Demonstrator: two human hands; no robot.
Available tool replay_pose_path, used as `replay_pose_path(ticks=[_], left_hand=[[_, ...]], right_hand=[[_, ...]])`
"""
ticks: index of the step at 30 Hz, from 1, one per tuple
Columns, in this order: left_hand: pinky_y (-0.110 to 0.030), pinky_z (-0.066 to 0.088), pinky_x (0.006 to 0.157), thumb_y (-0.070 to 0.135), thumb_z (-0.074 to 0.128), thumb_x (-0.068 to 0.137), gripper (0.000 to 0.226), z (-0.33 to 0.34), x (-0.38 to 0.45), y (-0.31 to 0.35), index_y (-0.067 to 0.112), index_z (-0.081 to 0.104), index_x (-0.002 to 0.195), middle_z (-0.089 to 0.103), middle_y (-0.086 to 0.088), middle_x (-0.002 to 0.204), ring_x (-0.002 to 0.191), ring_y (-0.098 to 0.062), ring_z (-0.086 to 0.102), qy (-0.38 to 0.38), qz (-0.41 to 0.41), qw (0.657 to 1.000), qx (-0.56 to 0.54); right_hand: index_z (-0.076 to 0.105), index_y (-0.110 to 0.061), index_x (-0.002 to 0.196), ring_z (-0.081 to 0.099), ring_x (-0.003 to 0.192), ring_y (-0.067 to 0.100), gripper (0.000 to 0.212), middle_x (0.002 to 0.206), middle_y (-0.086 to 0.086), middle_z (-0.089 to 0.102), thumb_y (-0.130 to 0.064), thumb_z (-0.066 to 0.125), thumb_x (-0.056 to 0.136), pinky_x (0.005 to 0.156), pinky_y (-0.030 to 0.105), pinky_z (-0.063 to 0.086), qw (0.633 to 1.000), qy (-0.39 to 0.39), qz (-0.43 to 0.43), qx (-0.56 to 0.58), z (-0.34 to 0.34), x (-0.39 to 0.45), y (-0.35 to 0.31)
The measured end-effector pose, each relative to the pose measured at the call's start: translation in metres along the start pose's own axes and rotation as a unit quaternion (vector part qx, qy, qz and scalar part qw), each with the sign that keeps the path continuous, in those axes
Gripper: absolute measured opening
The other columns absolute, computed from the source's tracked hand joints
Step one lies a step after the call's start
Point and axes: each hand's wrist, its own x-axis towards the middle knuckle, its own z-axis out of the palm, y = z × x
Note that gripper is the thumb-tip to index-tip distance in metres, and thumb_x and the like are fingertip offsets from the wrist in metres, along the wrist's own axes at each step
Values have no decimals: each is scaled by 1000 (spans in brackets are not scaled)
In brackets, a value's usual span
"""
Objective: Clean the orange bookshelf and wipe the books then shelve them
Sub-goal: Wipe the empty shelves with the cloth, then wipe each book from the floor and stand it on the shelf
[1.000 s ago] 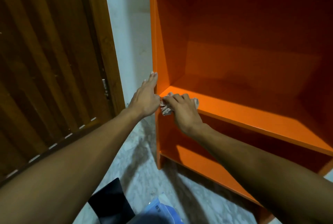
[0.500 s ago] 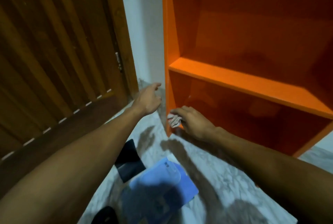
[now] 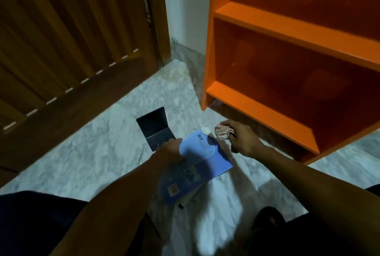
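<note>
Both hands are off the shelving now and down over the floor; half a second back my right hand was tucked in at the bottom shelf with the cloth and my left hovered beside the upright, and the view has tipped lower since. Largest first: wooden door (image 3: 61, 49) fills the left side, slatted and dark; orange bookshelf (image 3: 287, 35) stands on the right, its two visible shelves bare, its left upright near the white wall strip (image 3: 185, 4); marble floor (image 3: 92, 152) spreads between them, grey and veined. I see my left arm coming in from the bottom edge; left hand (image 3: 169, 152) has its fingers curled round the left edge of the blue book (image 3: 205, 157), gripping it; blue book sits tilted over the floor in front of the bookshelf, well clear of any shelf, and I cannot tell whether its lower end touches the ground because that part is blurred. Dark book (image 3: 156, 128) lies on the floor just beyond the left hand, partly under the blue one's corner. Right hand (image 3: 240, 138) hangs just right of the blue book's top corner, near the bookshelf's bottom shelf; its fingers pinch the crumpled cloth (image 3: 223, 132), a small pale wad, which sits just beside the blue cover without clearly touching it.
</note>
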Motion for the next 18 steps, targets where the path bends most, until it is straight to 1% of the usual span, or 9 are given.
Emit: replay_pose_path(ticks=[1,3,5,7,8,10,12,15,18], left_hand=[[-51,38,109,48,66,75,81,5,1,-2,23,36,146,41,-9,147,136,-35,42,7,-4,1000,16],[-51,39,107,41,70,82,78,13,4,-8,23,32,148,41,-10,146,133,-38,44,47,0,998,38],[-51,41,102,39,71,82,78,21,9,-14,22,33,147,44,-14,139,127,-40,48,81,-2,995,58],[-50,43,99,38,72,82,75,26,12,-15,21,36,146,44,-15,134,122,-40,48,102,-8,992,73],[-50,43,98,36,73,81,73,26,12,-14,21,38,144,42,-15,132,121,-40,47,105,-17,991,79],[-48,43,98,33,74,81,67,26,13,-11,19,41,138,40,-16,131,121,-39,44,111,-29,991,72],[-47,44,96,28,74,82,58,25,15,-10,15,45,131,43,-16,128,121,-39,46,126,-32,990,50],[-45,45,91,21,70,84,45,26,18,-11,12,47,122,49,-16,122,117,-39,54,144,-19,989,1],[-45,48,92,22,65,87,38,23,17,-9,14,45,118,54,-15,122,116,-39,56,123,-9,992,-26]], right_hand=[[59,-15,126,52,73,14,44,106,0,62,3,46,87,70,28,42,1000,-5,6,-6,2,-3,3],[59,-16,125,51,65,10,44,105,2,66,2,47,87,65,23,41,1000,-15,14,-20,4,-7,10],[59,-17,125,53,60,5,43,106,4,68,1,47,87,57,18,41,999,-22,29,-17,4,-9,16],[58,-16,126,56,59,7,42,108,5,68,0,47,89,53,15,39,999,-18,36,-9,4,-9,19],[58,-15,127,56,62,10,42,109,5,68,0,48,89,54,14,39,999,-16,32,-10,4,-10,19],[57,-13,129,54,71,13,43,113,7,67,1,48,90,63,19,39,999,-14,25,-13,3,-10,18],[57,-12,130,52,76,14,42,114,8,68,0,49,90,70,24,41,1000,-15,26,-6,3,-10,17],[56,-14,131,53,77,13,42,114,10,69,-1,49,91,72,26,42,999,-11,35,7,2,-10,15],[55,-14,131,54,78,15,43,113,10,69,0,48,91,73,26,43,999,-8,47,11,-2,-10,11]])
